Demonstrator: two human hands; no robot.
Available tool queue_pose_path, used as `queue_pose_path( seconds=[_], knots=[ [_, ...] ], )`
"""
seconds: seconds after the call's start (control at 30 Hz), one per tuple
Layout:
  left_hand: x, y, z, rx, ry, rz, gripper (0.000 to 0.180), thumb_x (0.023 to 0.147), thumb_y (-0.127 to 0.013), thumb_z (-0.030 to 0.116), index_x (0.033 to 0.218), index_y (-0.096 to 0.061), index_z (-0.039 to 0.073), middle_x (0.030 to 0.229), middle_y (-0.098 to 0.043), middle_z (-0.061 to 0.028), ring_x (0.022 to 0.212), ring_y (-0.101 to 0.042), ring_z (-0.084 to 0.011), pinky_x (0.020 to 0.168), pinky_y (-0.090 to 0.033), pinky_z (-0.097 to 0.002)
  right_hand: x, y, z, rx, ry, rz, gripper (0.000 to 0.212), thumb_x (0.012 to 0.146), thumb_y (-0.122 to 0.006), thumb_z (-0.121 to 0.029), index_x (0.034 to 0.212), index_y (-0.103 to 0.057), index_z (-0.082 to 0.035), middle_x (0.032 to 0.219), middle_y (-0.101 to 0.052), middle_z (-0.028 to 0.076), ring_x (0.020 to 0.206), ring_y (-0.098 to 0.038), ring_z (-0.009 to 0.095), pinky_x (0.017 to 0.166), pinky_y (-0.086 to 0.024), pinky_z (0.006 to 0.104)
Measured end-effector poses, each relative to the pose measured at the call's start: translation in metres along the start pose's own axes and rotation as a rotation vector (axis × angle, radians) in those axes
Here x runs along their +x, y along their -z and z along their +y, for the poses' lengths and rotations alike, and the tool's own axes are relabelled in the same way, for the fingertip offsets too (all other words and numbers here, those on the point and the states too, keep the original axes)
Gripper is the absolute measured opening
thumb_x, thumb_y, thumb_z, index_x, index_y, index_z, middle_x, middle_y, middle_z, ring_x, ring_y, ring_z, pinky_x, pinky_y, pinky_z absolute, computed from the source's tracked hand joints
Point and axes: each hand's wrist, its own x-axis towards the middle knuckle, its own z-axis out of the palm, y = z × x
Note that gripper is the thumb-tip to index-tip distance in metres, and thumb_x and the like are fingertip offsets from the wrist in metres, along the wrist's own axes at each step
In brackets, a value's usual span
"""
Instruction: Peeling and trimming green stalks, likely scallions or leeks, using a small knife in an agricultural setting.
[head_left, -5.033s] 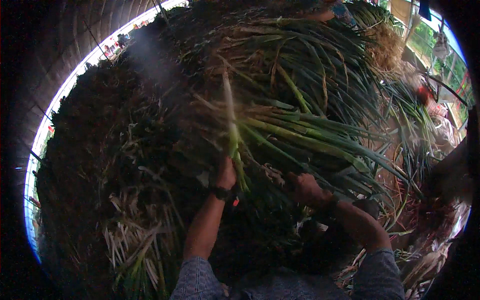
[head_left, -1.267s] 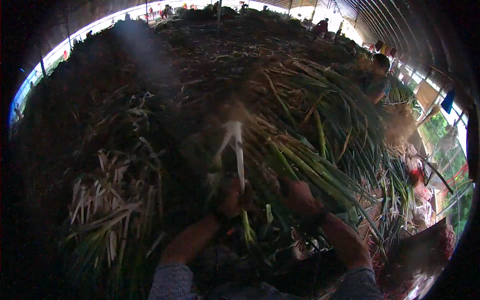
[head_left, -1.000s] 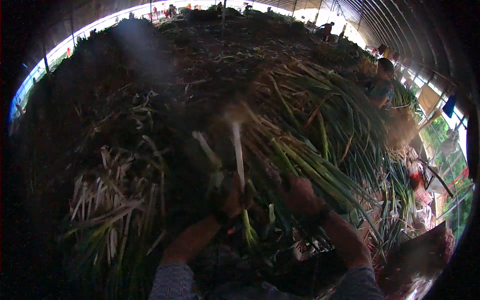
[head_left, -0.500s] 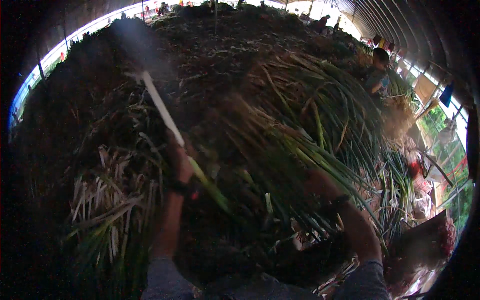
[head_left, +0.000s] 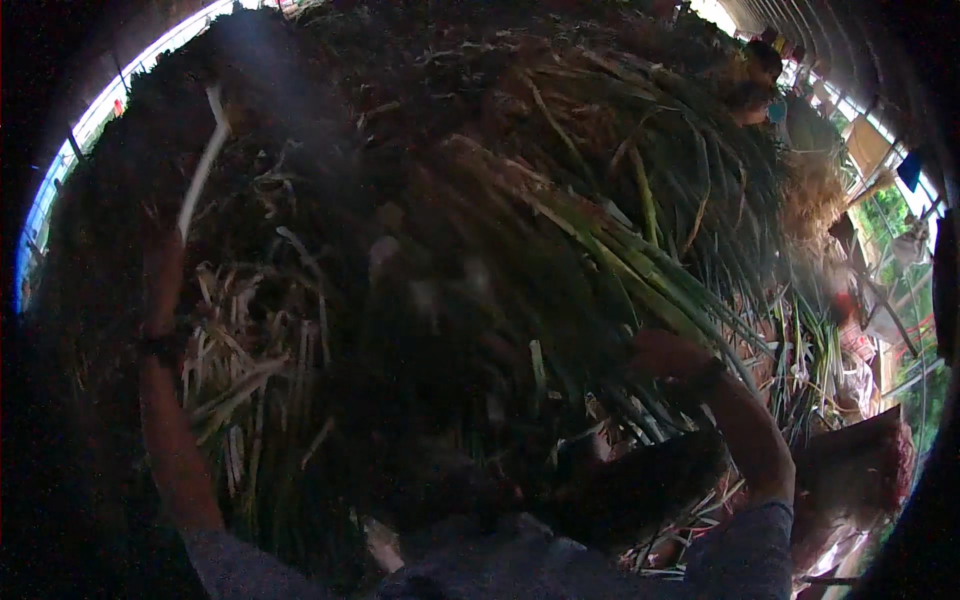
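A long green onion (head_left: 205,170) with a white stalk, slightly bent near its upper end, stands up out of my left hand (head_left: 165,260), which is closed round it at the far left. Below that hand lies a bunch of pale, peeled-looking stalks (head_left: 250,310) with green leaves beneath. My right hand (head_left: 668,355) is at the large heap of green onions (head_left: 620,250), among or against their long leaves. Its fingers are dark and blurred, so I cannot tell whether it grips any. Dark wristbands show on both wrists.
More of the dark onion heap (head_left: 430,60) rises ahead. Another person (head_left: 755,85) is at the far right side. A brown-red block-like thing (head_left: 860,465) stands at the lower right, with loose leaves and litter (head_left: 800,370) behind it. Curved roof ribs (head_left: 830,50) arch overhead.
My left hand has moved left, away from the middle, carrying the green onion, which now stands more upright. My right hand has shifted slightly right. The view has tilted downward.
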Motion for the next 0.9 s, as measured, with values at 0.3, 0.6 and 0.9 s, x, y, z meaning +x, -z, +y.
queue_pose_path(
  seconds=[0.3,0.6,0.9],
  knots=[
    [-0.134,-0.113,0.081,-0.253,-0.144,-0.783,0.034,0.095,-0.059,0.036,0.108,-0.065,0.006,0.092,-0.066,-0.0054,0.092,-0.063,-0.0153,0.083,-0.049,-0.0325,0.000,-0.072,0.061,-0.457,0.302,0.254,0.037,0.090,-0.058,-0.030,0.124,-0.063,-0.016,0.101,-0.066,0.011,0.084,-0.064,0.030,0.072,-0.051,0.0478],
    [-0.211,-0.397,0.108,-0.718,-0.140,-1.102,0.030,0.092,-0.064,0.040,0.098,-0.067,0.011,0.089,-0.064,0.0012,0.081,-0.057,-0.0118,0.070,-0.046,-0.0326,0.011,-0.042,-0.010,-0.065,0.076,0.274,0.044,0.080,-0.064,-0.029,0.121,-0.062,-0.012,0.081,-0.066,0.015,0.071,-0.064,0.035,0.067,-0.052,0.0439],
    [-0.244,-0.450,0.145,-0.819,0.195,-0.933,0.042,0.086,-0.069,0.045,0.111,-0.066,0.011,0.102,-0.063,-0.0046,0.093,-0.057,-0.0204,0.083,-0.046,-0.0391,0.024,-0.074,0.001,-0.281,-0.181,0.211,0.042,0.086,-0.061,-0.039,0.118,-0.061,-0.011,0.092,-0.068,0.015,0.083,-0.067,0.038,0.071,-0.055,0.0504]
  ],
)
